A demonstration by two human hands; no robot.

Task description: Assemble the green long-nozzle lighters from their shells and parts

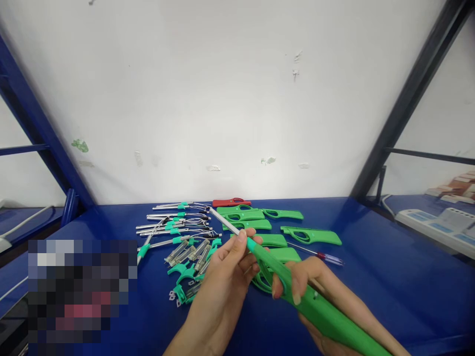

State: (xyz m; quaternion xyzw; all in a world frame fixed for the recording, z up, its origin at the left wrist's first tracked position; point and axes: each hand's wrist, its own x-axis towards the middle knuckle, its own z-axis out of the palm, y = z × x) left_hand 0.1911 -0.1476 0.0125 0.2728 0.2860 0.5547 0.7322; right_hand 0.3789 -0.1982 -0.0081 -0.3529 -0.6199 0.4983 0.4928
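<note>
Both of my hands grip one green utility lighter (326,316) with a long silver tube, tilted so that the tube points up and to the left. My left hand (230,272) pinches it where the tube meets the teal collar. Around the green body near the trigger opening wraps my right hand (311,282). Green lighter casings (310,235) lie behind and beneath the held lighter. To the left are metal tubes (163,230) with teal collars and white wires. Clear fuel tanks (189,251) and teal triggers (181,269) are heaped beside my left wrist.
A screwdriver (330,258) with a clear handle rests right of the casings. One red casing (232,202) lies at the back, near the white wall (222,99). Everything sits on a blue table (389,277) between dark frame posts. A pixelated patch covers the lower left.
</note>
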